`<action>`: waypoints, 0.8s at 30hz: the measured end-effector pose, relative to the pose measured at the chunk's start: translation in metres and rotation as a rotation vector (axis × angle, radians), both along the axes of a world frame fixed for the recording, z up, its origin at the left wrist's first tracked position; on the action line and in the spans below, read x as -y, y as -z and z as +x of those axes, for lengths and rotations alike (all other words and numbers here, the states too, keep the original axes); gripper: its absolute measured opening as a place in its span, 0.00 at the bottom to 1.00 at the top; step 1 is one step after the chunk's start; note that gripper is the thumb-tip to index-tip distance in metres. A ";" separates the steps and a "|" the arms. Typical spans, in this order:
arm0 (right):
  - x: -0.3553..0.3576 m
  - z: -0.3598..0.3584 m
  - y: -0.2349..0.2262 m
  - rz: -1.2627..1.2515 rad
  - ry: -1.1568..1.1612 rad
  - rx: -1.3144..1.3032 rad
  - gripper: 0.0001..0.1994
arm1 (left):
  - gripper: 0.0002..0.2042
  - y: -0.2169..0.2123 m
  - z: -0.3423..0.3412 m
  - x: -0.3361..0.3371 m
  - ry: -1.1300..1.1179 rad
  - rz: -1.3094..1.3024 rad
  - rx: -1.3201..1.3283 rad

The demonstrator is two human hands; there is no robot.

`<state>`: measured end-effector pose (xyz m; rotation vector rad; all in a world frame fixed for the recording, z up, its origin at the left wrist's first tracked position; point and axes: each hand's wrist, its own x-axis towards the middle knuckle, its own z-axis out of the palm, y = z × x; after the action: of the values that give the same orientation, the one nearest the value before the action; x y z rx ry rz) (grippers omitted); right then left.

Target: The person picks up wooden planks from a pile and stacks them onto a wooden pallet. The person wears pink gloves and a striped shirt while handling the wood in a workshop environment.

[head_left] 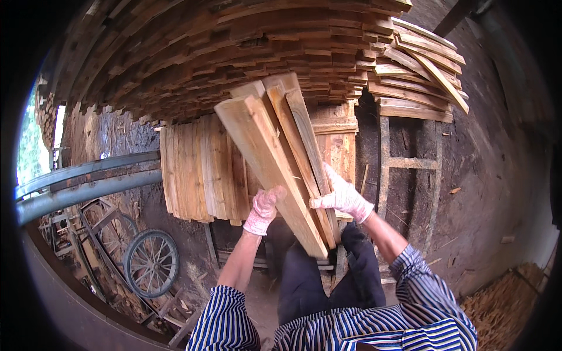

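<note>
Between my hands is a bundle of several long wooden boards, tilted with the far ends up and to the left. My left hand, in a pale work glove, grips the bundle's left side, its fingers partly hidden under the wood. On the right side my gloved right hand clasps the boards, thumb over the top. Below the bundle lies a layer of flat boards on a low stand, side by side. The bundle's near end hangs just above my legs.
A tall stack of boards rises across the far side. To the right, more boards lie on a metal frame. Blue pipes and a spoked cart wheel stand at the left. Wood scraps are heaped at the lower right.
</note>
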<state>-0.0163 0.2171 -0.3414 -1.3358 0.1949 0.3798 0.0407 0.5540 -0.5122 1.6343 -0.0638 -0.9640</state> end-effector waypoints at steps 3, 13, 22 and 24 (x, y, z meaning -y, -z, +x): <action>-0.020 -0.025 0.070 0.135 0.222 -0.161 0.57 | 0.39 -0.002 -0.017 0.046 -0.476 -0.367 -0.379; -0.046 0.038 0.197 -0.916 0.454 -0.542 0.57 | 0.43 -0.027 0.044 -0.046 -0.698 -0.081 -0.362; -0.154 0.019 0.185 -0.834 0.368 -0.110 0.54 | 0.42 -0.011 0.164 -0.193 -0.518 0.153 -0.278; -0.220 0.065 0.163 -0.788 0.205 -0.234 0.54 | 0.44 0.007 0.179 -0.230 -0.510 0.182 -0.242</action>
<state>0.0489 0.4370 -0.5046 -2.0190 0.7265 0.2907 0.2199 0.7839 -0.5188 1.5741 0.5934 -0.7748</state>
